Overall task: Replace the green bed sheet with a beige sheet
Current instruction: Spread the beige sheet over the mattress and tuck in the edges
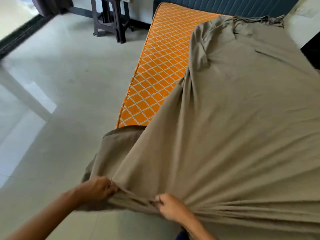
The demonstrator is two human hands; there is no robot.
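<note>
Pale tiled floor point(52, 84); orange mattress point(161, 66) bare at 11 o'clock. Beige sheet point(242, 118) covers the rest, bunched at 6 o'clock. Left hand point(98, 187) and right hand point(171, 207): fingers clenched on hem. Risk: a hard pull drags the loose far edge off.

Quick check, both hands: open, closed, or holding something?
Left hand: closed, fingers gripping the gathered edge of the beige sheet.
Right hand: closed, fingers gripping the same sheet edge.

Left grip point(99, 187) and right grip point(170, 207) both curled closed, forearms extended forward
</note>
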